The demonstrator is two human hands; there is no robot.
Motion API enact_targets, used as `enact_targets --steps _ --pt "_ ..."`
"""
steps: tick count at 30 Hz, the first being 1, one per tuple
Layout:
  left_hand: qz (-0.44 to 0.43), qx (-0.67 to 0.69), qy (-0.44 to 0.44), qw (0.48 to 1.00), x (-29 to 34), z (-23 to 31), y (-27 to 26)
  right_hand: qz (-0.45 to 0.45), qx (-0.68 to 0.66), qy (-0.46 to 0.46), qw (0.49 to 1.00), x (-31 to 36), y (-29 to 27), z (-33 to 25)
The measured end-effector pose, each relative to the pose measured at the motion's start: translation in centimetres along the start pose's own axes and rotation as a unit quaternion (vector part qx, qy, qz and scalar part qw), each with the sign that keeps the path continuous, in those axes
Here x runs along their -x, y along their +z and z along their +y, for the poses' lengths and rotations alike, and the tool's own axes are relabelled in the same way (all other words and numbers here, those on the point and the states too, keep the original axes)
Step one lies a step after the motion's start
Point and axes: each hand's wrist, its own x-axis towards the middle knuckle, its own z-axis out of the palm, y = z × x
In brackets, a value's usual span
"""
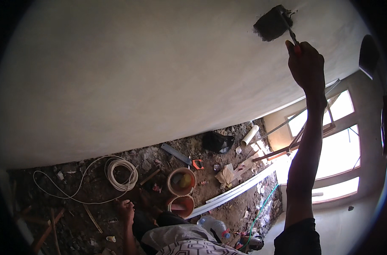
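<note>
My right hand point(307, 66) is raised at the upper right, closed around the red handle of a trowel point(292, 35). The trowel's metal end meets a dark, wet-looking patch of mortar point(271, 24) on the pale plastered wall point(151, 85). Where the metal crosses the patch, its outline is hard to make out. Low on the left, my left hand point(125, 210) hangs beside my body with loosely bent fingers, somewhat apart. No object shows in it. Near that hand, a coil of pale cable point(121, 175) lies on the ground.
Two buckets point(181, 181) stand near my feet. A handsaw point(176, 154), a black bag point(218, 142), a white pipe point(250, 135) and long metal strips point(236, 190) lie on the rubble floor. A clear plastic bottle point(212, 225) is close by. Poles lean before the bright window point(333, 153).
</note>
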Motion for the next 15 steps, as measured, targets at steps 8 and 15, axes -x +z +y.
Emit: enact_targets --steps 8,15 --pt "-0.006 0.016 -0.016 1.0 -1.1 -5.0 1.3 0.04 0.009 -0.052 0.998 -0.6 0.3 1.1" --pt "-0.025 0.04 -0.015 0.999 -1.8 -6.0 1.1 0.056 0.025 -0.104 0.993 -1.0 0.2 1.6"
